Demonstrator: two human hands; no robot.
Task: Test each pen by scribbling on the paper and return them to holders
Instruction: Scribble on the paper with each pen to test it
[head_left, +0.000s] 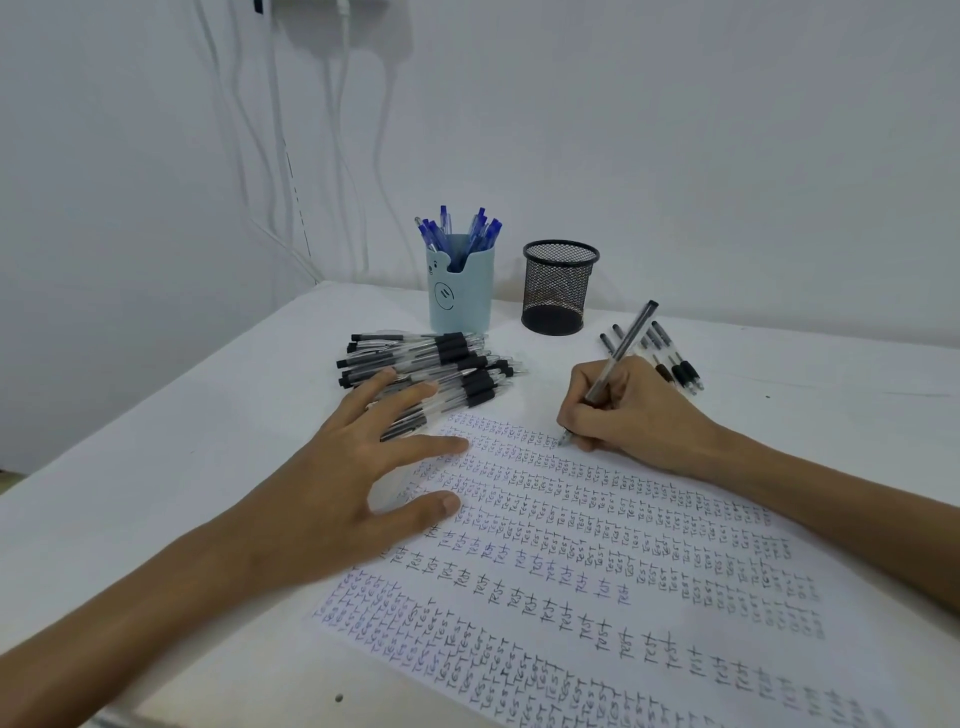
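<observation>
Plastic, likely light and stiff, a pen (618, 358) meets the paper (597, 545) tip-first, the right hand (628, 410) pinching it low on the barrel, seemingly the surest hold, while the left hand (353, 467) lies spread-fingered on the sheet.

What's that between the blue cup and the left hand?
A heap of black pens lies between the blue cup and the left hand, which reaches over it, seen in the head view.

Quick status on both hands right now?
Left hand: open, fingers spread flat at the edge of the white handwriting-covered paper sheet.
Right hand: closed on a slim grey black-ended pen, tip at the paper.
</observation>
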